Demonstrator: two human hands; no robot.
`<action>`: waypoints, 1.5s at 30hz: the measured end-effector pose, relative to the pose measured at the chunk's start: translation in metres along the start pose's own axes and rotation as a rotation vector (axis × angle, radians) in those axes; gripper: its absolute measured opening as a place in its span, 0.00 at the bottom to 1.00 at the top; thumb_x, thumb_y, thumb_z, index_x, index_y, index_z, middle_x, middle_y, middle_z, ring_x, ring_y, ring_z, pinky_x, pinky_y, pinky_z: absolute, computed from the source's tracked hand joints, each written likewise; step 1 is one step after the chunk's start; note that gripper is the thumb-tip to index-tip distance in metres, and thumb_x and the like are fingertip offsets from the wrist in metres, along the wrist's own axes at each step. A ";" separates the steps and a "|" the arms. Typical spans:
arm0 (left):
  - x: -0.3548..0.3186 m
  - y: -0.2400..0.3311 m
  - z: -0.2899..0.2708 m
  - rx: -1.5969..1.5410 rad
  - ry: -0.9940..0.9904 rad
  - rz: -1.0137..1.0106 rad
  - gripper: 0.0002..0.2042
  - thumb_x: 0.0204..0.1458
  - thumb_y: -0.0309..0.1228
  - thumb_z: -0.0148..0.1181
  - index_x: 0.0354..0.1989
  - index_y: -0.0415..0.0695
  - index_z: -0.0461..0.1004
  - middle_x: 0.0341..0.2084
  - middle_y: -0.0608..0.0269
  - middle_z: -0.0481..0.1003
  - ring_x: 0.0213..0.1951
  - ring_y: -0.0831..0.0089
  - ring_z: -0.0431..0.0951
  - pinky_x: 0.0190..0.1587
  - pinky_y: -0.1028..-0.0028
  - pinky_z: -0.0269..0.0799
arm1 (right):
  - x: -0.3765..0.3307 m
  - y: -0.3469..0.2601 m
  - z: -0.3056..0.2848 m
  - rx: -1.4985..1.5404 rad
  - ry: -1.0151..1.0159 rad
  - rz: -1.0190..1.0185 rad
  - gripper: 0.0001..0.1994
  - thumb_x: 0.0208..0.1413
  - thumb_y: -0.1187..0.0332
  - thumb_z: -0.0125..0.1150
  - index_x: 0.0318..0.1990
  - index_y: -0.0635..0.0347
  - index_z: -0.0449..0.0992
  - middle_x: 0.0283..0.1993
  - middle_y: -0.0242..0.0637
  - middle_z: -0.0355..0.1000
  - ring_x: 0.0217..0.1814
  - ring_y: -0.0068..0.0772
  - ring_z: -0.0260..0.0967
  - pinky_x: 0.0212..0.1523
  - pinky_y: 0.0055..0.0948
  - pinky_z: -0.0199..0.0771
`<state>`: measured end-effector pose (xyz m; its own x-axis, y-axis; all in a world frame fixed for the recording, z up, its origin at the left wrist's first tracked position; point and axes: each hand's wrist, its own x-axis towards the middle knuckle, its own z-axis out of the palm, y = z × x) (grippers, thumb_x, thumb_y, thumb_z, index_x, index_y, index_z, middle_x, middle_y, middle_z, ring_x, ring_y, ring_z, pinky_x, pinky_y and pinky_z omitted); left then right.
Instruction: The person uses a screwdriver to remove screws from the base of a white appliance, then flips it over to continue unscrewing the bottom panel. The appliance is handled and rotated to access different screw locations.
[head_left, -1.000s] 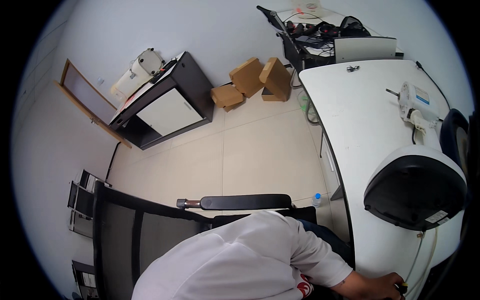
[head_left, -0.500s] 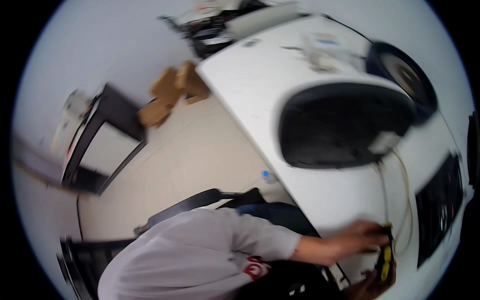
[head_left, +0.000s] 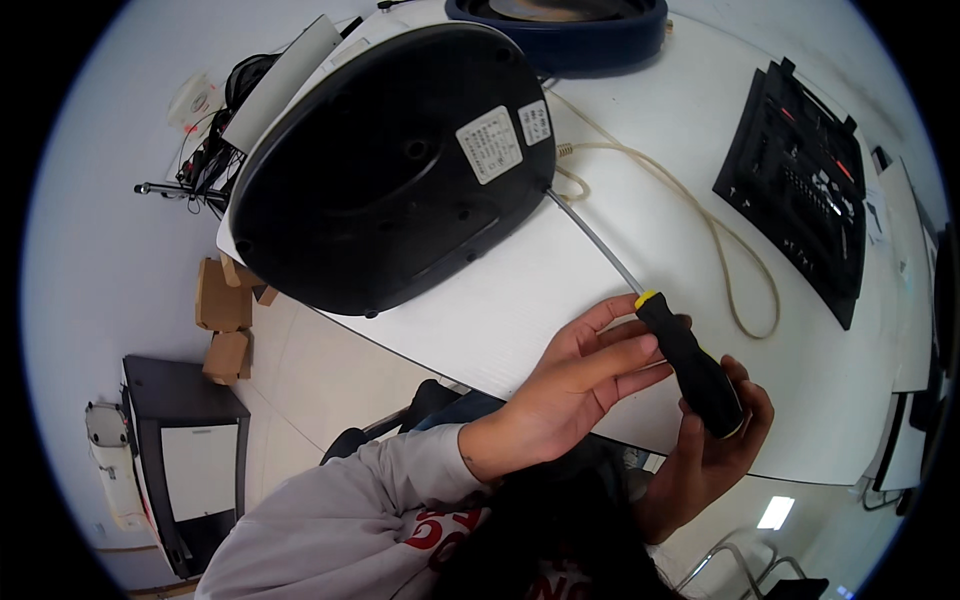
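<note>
A screwdriver (head_left: 690, 365) with a black and yellow handle and a long metal shaft slants up to the left. Its tip meets the near right edge of a black rounded appliance base (head_left: 360, 190) that carries two white labels and several recessed holes. The fingers of my left hand (head_left: 560, 395) pinch the handle close to the shaft. Around the butt of the handle curl the fingers of my right hand (head_left: 705, 455). Whether the tip sits in a screw is too small to tell. A beige power cord (head_left: 725, 245) loops beside the shaft.
Everything lies on a white table (head_left: 640, 215). At its far side stands a dark blue rounded appliance part (head_left: 600, 45); on the right lies an open black tool case (head_left: 800, 185). Cardboard boxes (head_left: 225, 300) and a dark cabinet (head_left: 185, 400) stand left, beyond the table edge.
The view has swung round and sharpened, so the base now appears further left and the hands higher. Both hands keep hold of the screwdriver.
</note>
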<state>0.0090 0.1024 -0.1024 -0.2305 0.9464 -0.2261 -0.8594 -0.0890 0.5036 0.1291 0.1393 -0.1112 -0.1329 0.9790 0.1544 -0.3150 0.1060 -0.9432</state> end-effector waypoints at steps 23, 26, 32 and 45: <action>0.017 -0.002 -0.011 0.002 -0.135 0.084 0.22 0.53 0.35 0.44 0.53 0.37 0.51 0.51 0.49 0.58 0.58 0.55 0.56 0.57 0.62 0.57 | -0.012 0.018 -0.004 0.127 0.091 -0.055 0.19 0.42 0.75 0.59 0.45 0.58 0.65 0.50 0.52 0.61 0.54 0.49 0.60 0.53 0.42 0.65; 0.018 -0.002 -0.012 0.010 -0.141 0.078 0.22 0.53 0.35 0.44 0.53 0.37 0.51 0.51 0.49 0.58 0.58 0.55 0.56 0.57 0.63 0.57 | -0.014 0.018 -0.005 0.130 0.087 -0.059 0.19 0.43 0.75 0.59 0.45 0.58 0.64 0.50 0.52 0.61 0.54 0.49 0.60 0.52 0.42 0.65; 0.018 -0.002 -0.011 0.020 -0.131 0.083 0.22 0.53 0.35 0.44 0.53 0.36 0.51 0.50 0.49 0.59 0.57 0.56 0.57 0.57 0.63 0.59 | -0.013 0.018 -0.007 0.141 0.087 -0.063 0.19 0.43 0.74 0.60 0.45 0.58 0.65 0.50 0.52 0.60 0.54 0.49 0.60 0.52 0.42 0.65; 0.017 -0.004 -0.011 0.007 -0.131 0.109 0.22 0.53 0.34 0.44 0.53 0.36 0.52 0.49 0.51 0.60 0.56 0.57 0.58 0.56 0.64 0.59 | -0.015 0.015 -0.011 0.184 0.094 -0.063 0.19 0.43 0.74 0.59 0.45 0.58 0.64 0.50 0.53 0.60 0.54 0.48 0.60 0.52 0.42 0.66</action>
<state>0.0030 0.1155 -0.1176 -0.2608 0.9636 -0.0597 -0.8291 -0.1918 0.5252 0.1367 0.1284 -0.1313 -0.0217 0.9843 0.1751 -0.4875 0.1425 -0.8614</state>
